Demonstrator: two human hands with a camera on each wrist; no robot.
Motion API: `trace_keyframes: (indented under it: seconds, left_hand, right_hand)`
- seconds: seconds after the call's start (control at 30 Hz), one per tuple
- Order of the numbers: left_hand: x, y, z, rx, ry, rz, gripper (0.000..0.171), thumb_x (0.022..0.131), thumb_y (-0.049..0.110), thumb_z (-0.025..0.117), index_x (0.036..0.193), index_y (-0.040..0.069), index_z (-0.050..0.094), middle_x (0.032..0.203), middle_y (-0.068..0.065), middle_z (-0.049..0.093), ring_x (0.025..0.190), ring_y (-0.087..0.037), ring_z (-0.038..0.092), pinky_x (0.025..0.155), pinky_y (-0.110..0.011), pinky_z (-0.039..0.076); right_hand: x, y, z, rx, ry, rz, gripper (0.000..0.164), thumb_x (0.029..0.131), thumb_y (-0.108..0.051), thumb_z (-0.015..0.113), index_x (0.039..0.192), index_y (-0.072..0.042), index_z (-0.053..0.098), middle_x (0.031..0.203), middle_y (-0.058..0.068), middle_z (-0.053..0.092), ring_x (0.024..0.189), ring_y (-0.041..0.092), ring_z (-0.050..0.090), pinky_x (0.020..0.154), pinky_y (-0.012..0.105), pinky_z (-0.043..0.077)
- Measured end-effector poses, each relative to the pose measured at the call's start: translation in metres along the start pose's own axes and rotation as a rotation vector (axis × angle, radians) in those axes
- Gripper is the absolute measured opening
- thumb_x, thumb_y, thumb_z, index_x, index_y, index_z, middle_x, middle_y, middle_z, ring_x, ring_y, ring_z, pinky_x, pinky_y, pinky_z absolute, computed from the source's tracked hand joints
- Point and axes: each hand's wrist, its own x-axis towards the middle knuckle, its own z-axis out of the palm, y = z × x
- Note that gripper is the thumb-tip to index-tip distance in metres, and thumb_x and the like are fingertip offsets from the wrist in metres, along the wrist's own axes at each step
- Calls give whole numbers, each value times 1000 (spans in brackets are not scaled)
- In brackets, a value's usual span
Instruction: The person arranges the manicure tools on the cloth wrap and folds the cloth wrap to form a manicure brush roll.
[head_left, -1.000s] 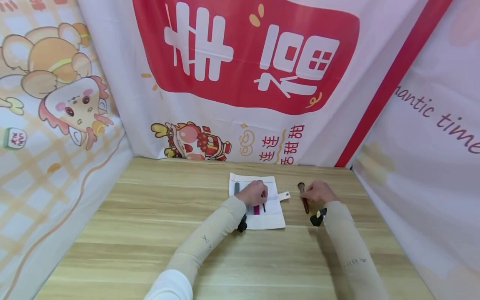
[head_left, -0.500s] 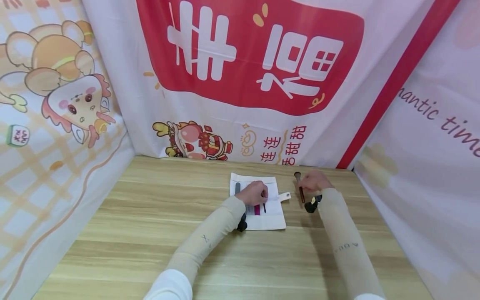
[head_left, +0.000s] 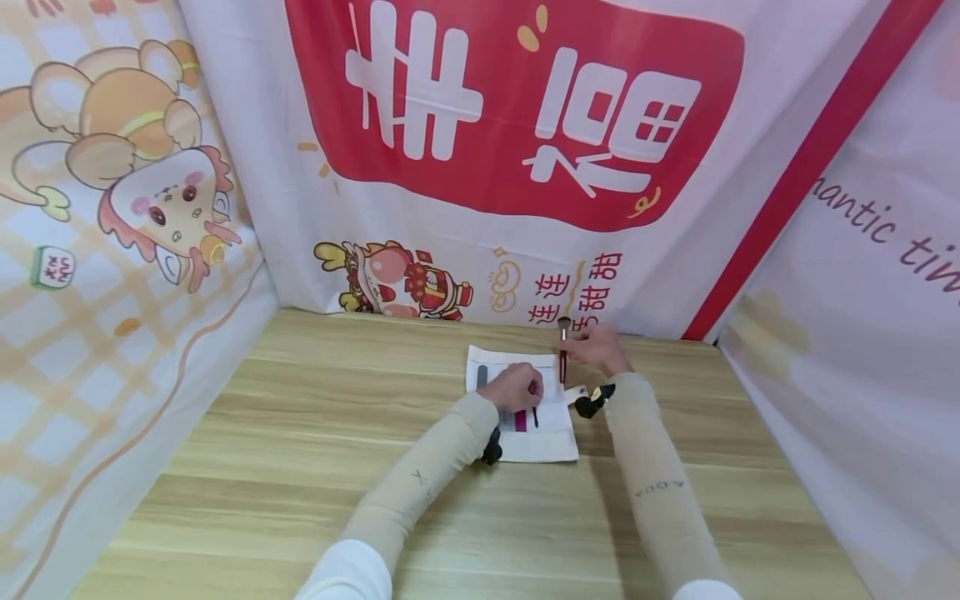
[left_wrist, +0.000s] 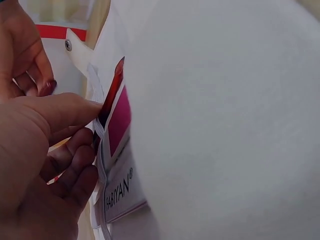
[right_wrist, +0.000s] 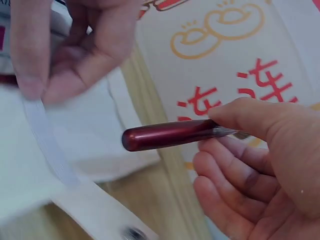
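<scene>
A white fabric case lies unfolded on the table. Over its middle, my left hand pinches the elastic band between thumb and fingers. Beside those fingertips, a slim dark-red stick is tucked under the band, next to a packet printed FABIYAN with a magenta patch. My right hand holds a makeup brush near the case's right edge, bristles pointing away from me. Its glossy dark-red handle points toward the case; the fingers partly hide the bristle end in the right wrist view.
A snap tab sticks out from the case's right side. A grey rounded tool sits at the left of the case. Behind the wooden table hangs a printed cloth, with more cloth walls on both sides.
My right hand has carried the brush leftward and away from me, from the right of the tab to the case's edge. The left hand has stayed on the case.
</scene>
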Motion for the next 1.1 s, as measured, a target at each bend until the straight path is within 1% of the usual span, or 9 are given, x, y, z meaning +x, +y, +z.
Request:
trace_keyframes:
  seconds: [0.17, 0.2, 0.23, 0.43, 0.47, 0.6, 0.73, 0.97, 1.1]
  left_hand:
    - [2, 0, -2, 4, -26, 8, 16, 93, 1, 69, 80, 9, 74, 75, 2, 66, 73, -11, 57, 72, -23, 47]
    - [2, -1, -2, 2, -32, 9, 17, 93, 1, 68, 79, 10, 73, 75, 2, 65, 74, -11, 57, 73, -24, 48]
    - [7, -10, 4, 7, -23, 24, 18, 93, 5, 68, 78, 12, 72, 75, 4, 64, 74, -10, 57, 73, -24, 48]
    - [8, -10, 4, 3, -37, 10, 14, 97, 6, 68, 84, 10, 73, 82, 1, 66, 79, -12, 59, 77, -26, 49]
    - [4, -2, -2, -5, -48, -9, 12, 97, 4, 68, 87, 8, 74, 83, -1, 67, 80, -13, 60, 78, -26, 50]
    - [2, -1, -3, -7, -44, -28, 9, 98, 5, 69, 91, 6, 75, 84, 0, 66, 80, -12, 58, 78, -24, 48]
    - [1, 0, -3, -11, -46, -24, 13, 98, 4, 68, 87, 7, 72, 80, 2, 61, 76, -10, 55, 74, -23, 45]
    - [3, -2, -1, -16, -50, -42, 18, 97, 4, 67, 80, 9, 70, 79, 3, 62, 71, -9, 56, 70, -22, 45]
    - [3, 0, -3, 6, -34, -39, 16, 96, 4, 68, 81, 7, 73, 78, 1, 64, 70, -10, 56, 68, -23, 46]
  right_hand:
    - [6, -2, 27, -30, 78, -56, 26, 92, -30, 79, 93, -3, 81, 86, 7, 78, 86, 21, 67, 71, 27, 51]
    - [7, -2, 31, -28, 81, -58, 25, 91, -29, 80, 91, -4, 81, 84, 6, 77, 85, 20, 65, 70, 27, 51]
    - [8, -2, 35, -21, 82, -57, 24, 91, -27, 80, 90, -4, 81, 84, 6, 76, 84, 20, 64, 69, 27, 50]
    - [9, 0, 50, -45, 53, -30, 19, 90, -24, 81, 87, -5, 78, 85, 7, 75, 72, 17, 60, 60, 27, 48]
    - [9, 0, 51, -62, 46, -26, 19, 90, -24, 80, 86, -5, 79, 84, 7, 75, 69, 16, 59, 58, 27, 47]
    - [8, -2, 53, -96, -10, 15, 20, 92, -24, 79, 80, -7, 78, 75, 4, 73, 60, 13, 54, 53, 27, 44]
    - [4, -5, 52, -137, -70, 59, 27, 94, -20, 74, 70, -8, 71, 63, 1, 64, 55, 14, 52, 51, 28, 43]
    - [-5, -13, 49, -293, -157, 32, 24, 90, -18, 70, 69, -9, 76, 57, -1, 63, 53, 13, 51, 49, 27, 38]
    - [-7, -19, 45, -314, -193, 37, 26, 88, -15, 70, 65, -5, 74, 56, 1, 62, 51, 13, 48, 48, 28, 36]
